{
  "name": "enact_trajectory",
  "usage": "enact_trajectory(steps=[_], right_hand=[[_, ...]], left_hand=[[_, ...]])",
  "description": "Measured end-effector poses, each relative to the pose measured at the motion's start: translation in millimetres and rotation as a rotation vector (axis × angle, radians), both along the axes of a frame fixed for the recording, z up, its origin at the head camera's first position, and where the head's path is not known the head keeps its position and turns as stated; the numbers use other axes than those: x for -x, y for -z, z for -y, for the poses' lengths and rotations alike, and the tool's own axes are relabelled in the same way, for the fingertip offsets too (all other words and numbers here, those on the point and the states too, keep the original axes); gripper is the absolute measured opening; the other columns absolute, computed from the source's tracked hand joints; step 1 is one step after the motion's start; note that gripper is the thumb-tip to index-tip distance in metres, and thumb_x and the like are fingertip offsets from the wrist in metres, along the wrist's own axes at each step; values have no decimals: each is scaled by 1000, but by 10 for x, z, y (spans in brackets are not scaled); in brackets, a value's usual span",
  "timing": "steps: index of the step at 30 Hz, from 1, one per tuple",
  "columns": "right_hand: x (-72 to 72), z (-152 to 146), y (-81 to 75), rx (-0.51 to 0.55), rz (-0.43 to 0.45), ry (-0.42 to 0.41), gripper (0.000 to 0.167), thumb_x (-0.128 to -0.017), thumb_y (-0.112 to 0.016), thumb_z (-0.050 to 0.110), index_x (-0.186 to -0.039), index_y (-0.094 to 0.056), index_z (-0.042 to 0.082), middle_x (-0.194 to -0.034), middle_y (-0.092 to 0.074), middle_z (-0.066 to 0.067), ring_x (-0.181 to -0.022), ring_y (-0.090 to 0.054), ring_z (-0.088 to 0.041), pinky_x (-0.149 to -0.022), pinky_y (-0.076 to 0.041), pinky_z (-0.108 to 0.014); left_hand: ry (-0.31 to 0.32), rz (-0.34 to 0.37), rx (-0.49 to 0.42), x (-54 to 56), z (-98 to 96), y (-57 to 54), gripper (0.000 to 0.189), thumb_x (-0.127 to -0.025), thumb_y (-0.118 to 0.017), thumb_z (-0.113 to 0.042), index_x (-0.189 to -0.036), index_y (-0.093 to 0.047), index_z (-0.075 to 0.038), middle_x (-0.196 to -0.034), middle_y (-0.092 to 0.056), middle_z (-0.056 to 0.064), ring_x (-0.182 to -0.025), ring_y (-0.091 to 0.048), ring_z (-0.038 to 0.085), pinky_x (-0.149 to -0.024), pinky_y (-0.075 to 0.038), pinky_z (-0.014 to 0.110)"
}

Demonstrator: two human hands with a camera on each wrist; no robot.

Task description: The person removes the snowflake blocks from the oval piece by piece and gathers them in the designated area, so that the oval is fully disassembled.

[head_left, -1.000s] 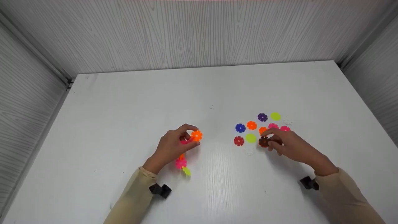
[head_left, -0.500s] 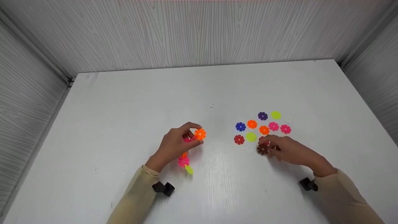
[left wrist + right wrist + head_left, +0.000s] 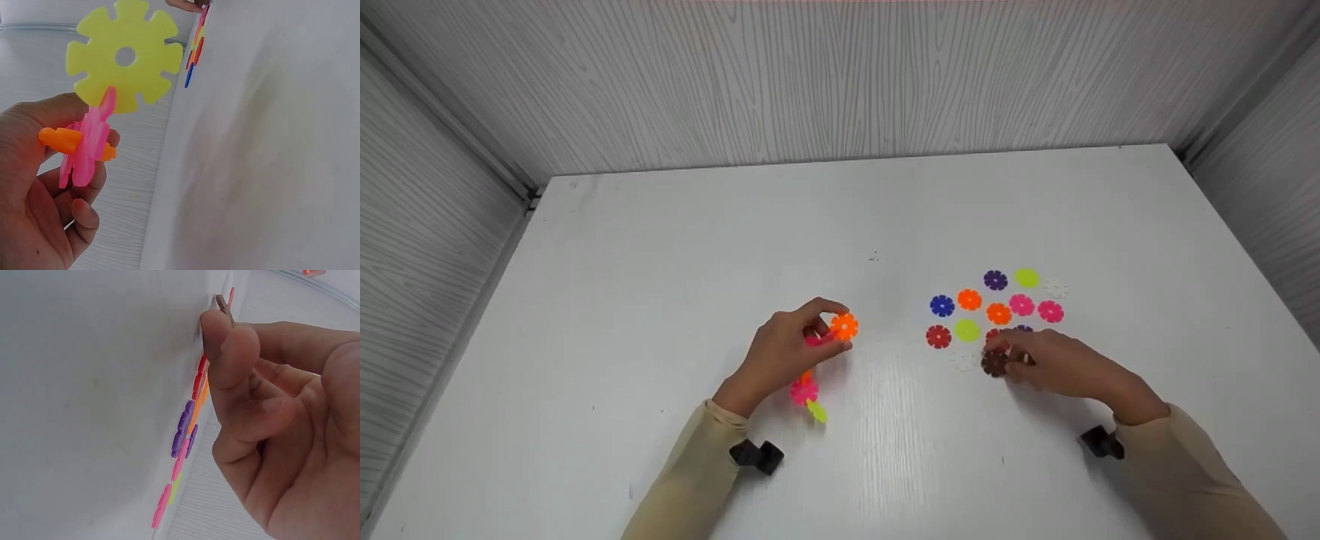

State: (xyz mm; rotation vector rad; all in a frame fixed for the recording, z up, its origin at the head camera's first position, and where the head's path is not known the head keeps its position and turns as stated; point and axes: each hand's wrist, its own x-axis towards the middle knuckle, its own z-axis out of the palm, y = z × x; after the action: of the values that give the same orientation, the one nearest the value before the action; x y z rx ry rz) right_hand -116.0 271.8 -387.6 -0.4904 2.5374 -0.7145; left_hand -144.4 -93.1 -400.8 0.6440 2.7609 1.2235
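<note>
In the head view my left hand (image 3: 787, 345) pinches a chain of notched snowflake discs between thumb and finger. Its top orange disc (image 3: 850, 328) faces up at the fingertips; a pink disc (image 3: 803, 392) and a yellow disc (image 3: 817, 412) hang below. The left wrist view shows the yellow disc (image 3: 93, 59) slotted onto a pink one (image 3: 93, 146), with an orange disc (image 3: 59, 139) crossing it. At the right, my right hand (image 3: 1057, 364) pinches a brown disc (image 3: 994, 365) by its edge, near a partly hidden red disc (image 3: 998, 337).
Loose discs lie flat around the right hand: dark blue (image 3: 936, 306), purple (image 3: 990, 280), yellow-green (image 3: 967, 330), red (image 3: 933, 337), orange (image 3: 994, 313), pink (image 3: 1051, 312) and faint white ones (image 3: 962, 362). The white table (image 3: 720, 240) ends at a wood-grain panel (image 3: 840, 82).
My right hand has drawn the brown disc slightly toward me, uncovering part of a red disc and a purple one. My left hand has shifted slightly right with the chain.
</note>
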Motion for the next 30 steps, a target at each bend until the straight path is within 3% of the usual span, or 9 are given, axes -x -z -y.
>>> enact_trajectory(steps=[11, 15, 23, 30], right_hand=[[10, 13, 54, -21, -24, -7, 27, -92, -59, 7, -118, -59, 13, -101, -67, -3, -90, -59, -17, -69, -50, -21], [15, 14, 48, -18, -24, 14, 30, -93, -57, 8, -123, -58, 11, -98, -67, -5, -83, -59, -15, -65, -50, -22], [5, 80, -5, 84, -67, 93, 35, -94, -60, 13, -128, -54, 8, -97, -67, -6, -80, -62, -14, -68, -51, -21], [46, 246, -35, 180, -163, 112, 34, -95, -58, 10, -128, -53, 4, -101, -67, -12, -79, -62, -17, -66, -51, -22]], left_hand=[[7, 3, 22, -12, -7, -11, 36, -82, -77, -28, -115, -62, -24, -79, -64, -2, -66, -52, 9, -62, -43, 24], [11, 7, 22, -6, -6, -2, 36, -82, -77, -27, -115, -63, -24, -80, -65, -2, -68, -53, 9, -63, -43, 24], [28, 53, 41, 1, -10, 30, 39, -85, -73, -27, -123, -62, -25, -88, -67, -1, -79, -57, 11, -70, -48, 27], [97, 48, 36, -20, -15, 27, 43, -88, -70, -26, -130, -60, -20, -88, -65, 2, -80, -55, 14, -71, -48, 28]])
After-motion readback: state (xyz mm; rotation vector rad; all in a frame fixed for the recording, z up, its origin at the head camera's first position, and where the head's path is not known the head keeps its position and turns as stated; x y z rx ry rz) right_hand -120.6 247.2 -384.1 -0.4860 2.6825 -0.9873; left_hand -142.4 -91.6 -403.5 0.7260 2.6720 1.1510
